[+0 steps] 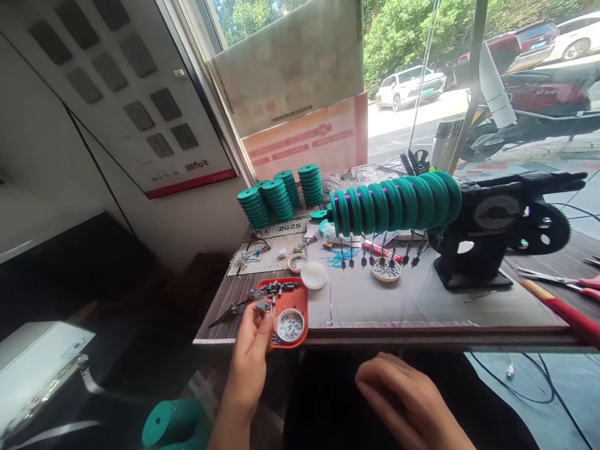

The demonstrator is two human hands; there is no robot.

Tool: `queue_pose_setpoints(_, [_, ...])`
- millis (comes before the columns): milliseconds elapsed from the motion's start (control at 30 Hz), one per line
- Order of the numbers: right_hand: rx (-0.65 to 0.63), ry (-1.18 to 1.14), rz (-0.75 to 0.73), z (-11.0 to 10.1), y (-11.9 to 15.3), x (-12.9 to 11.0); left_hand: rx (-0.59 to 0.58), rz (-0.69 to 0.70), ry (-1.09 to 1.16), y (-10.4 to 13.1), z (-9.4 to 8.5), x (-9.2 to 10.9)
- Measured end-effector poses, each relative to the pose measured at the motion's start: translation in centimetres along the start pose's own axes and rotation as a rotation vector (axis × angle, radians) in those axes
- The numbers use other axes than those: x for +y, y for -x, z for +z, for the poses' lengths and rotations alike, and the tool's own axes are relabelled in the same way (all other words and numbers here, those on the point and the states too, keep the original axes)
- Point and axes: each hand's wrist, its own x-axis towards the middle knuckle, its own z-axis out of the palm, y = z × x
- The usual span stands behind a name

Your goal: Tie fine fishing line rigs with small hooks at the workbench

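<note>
My left hand [253,344] is at the left edge of the red tray [303,312], its thumb and fingers pinched together. A small bluish-grey bit shows at the fingertips, too small to name. In the tray are a round white dish [290,326] of small silvery pieces and several dark cylindrical parts [281,287]. Low in front of the table edge, my right hand [403,394] is curled with its fingers together; their inner side is hidden. Above the table, a row of teal spools [394,201] sits on a black geared stand [478,244], with several small dark weights [364,261] hanging below.
Stacks of teal spools [277,199] stand at the back left by the window. A dish of grey beads [386,270], a white round lid [314,275] and blue ties [341,257] lie mid-table. Scissors [553,277] are at right. More teal spools [171,422] sit low at left.
</note>
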Motion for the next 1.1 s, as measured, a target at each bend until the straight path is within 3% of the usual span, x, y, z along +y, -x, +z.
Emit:
queue_pose_setpoints(100, [0.018, 0.009, -0.040, -0.2, -0.1, 0.0, -0.260, -0.261, 0.225, 2.4, 1.4, -1.3])
queue_pose_setpoints(133, [0.019, 0.017, -0.054, -0.2, -0.2, 0.1, -0.295, -0.316, 0.303, 3.2, 1.9, -1.8])
queue_pose_setpoints(367, [0.004, 0.089, -0.112, 0.0, -0.1, 0.4, -0.377, -0.442, 0.423, 5.9, 3.5, -3.8])
queue_pose_setpoints(633, [0.042, 0.168, -0.175, 0.4, -0.4, 0.0, -0.314, -0.542, 0.509, 6.6, 4.0, -4.5])
queue_pose_setpoints(867, [0.045, 0.174, -0.203, 0.2, -0.4, -0.2, -0.023, -0.475, 0.405, 7.3, 4.3, -5.3])
queue_pose_setpoints(1100, [0.060, 0.203, -0.192, 0.4, -0.7, -0.4, -0.078, -0.541, 0.442, 7.3, 4.1, -5.3])
